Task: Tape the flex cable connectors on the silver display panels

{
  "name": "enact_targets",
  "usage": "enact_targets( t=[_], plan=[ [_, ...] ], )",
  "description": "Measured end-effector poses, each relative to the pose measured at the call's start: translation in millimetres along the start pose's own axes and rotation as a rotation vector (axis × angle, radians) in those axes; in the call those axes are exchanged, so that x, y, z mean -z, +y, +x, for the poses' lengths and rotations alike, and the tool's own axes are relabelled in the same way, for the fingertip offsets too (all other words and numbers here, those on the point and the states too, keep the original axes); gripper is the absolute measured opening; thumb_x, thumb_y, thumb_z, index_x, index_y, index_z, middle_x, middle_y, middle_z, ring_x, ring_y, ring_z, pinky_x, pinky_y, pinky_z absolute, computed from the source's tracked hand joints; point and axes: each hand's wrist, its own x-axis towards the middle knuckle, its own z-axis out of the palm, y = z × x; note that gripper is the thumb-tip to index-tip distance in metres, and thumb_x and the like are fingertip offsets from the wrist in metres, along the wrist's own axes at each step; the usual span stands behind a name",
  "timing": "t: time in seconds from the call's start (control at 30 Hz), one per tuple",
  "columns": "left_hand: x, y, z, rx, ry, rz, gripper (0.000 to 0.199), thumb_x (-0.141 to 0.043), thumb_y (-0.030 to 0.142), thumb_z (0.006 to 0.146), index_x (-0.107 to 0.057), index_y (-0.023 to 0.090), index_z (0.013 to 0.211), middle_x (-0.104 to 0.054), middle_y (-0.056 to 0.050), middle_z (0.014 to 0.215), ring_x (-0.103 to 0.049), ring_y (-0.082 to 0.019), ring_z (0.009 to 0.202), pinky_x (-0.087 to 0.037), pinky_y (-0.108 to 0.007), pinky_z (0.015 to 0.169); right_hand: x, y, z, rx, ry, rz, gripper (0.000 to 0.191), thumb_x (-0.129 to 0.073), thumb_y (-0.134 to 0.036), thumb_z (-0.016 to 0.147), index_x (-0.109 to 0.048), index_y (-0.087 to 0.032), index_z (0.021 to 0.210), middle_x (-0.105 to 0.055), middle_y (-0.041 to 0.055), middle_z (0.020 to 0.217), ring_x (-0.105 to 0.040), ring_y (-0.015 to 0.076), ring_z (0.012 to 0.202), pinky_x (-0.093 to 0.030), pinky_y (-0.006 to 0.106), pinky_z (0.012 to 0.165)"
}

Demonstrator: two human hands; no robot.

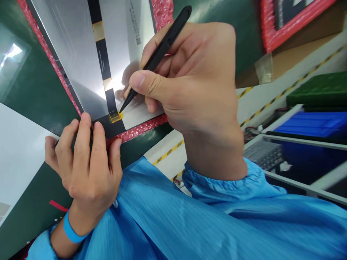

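Observation:
My right hand (pixel 195 79) is closed around black tweezers (pixel 165 43), held like a pen with the rounded end up. Their pointed tip meets the yellow tape (pixel 116 117) at the lower end of a black flex ribbon cable (pixel 103 61). This cable runs down the silvery back of a display panel (pixel 70 47), which lies on pink bubble wrap (pixel 143 128). At the panel's lower left corner rests my left hand (pixel 86 166), fingers apart and slightly bent, fingertips at the edge. What lies beneath that palm is hidden.
A green mat (pixel 27 83) covers the table, with a white sheet (pixel 21 144) at left. Another item in red bubble wrap (pixel 271 39) sits on cardboard at upper right. Beyond the table edge stand a metal-framed rack (pixel 306 142) and a blue bin (pixel 311 124).

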Motion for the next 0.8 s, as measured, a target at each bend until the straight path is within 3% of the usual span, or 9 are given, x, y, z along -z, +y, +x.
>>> enact_targets(
  t=[0.13, 0.37, 0.6, 0.8],
  plan=[
    [0.1, 0, 0, -0.002, -0.012, 0.005, 0.049, -0.075, 0.031, 0.1, -0.065, 0.025, 0.147, -0.07, -0.016, 0.151, -0.064, -0.039, 0.144, -0.042, -0.072, 0.124, -1, -1, 0, 0.005, 0.001, 0.024, 0.046, -0.098, -0.051, 0.075, -0.057, -0.032, 0.074, -0.072, 0.0033, 0.077, -0.069, 0.0268, 0.065, -0.041, 0.041, 0.045],
    [1.4, 0, 0, -0.016, -0.013, 0.016, 0.051, -0.075, 0.029, 0.099, -0.065, 0.022, 0.148, -0.069, -0.019, 0.151, -0.063, -0.041, 0.143, -0.04, -0.073, 0.124, 0, 0, 0, -0.046, 0.002, 0.008, 0.047, -0.099, -0.057, 0.073, -0.059, -0.033, 0.075, -0.074, 0.0024, 0.08, -0.063, 0.0249, 0.061, -0.043, 0.041, 0.048],
    [1.6, 5, 1, -0.012, -0.101, 0.046, 0.056, -0.074, 0.039, 0.102, -0.061, 0.032, 0.156, -0.061, -0.017, 0.161, -0.055, -0.042, 0.15, -0.022, -0.078, 0.128, 2, 0, -1, -0.089, -0.002, 0.011, 0.048, -0.101, -0.058, 0.072, -0.06, -0.032, 0.079, -0.075, 0.0028, 0.089, -0.068, 0.0272, 0.071, -0.046, 0.041, 0.054],
    [-2.1, 9, 3, 0.009, -0.12, 0.084, 0.053, -0.07, 0.045, 0.104, -0.063, 0.031, 0.155, -0.061, -0.017, 0.16, -0.055, -0.043, 0.145, -0.017, -0.075, 0.127, -1, 9, 5, 0.07, 0.066, -0.036, 0.05, -0.099, -0.066, 0.069, -0.06, -0.034, 0.072, -0.07, 0.0009, 0.078, -0.061, 0.0246, 0.061, -0.047, 0.043, 0.053]
  ],
)
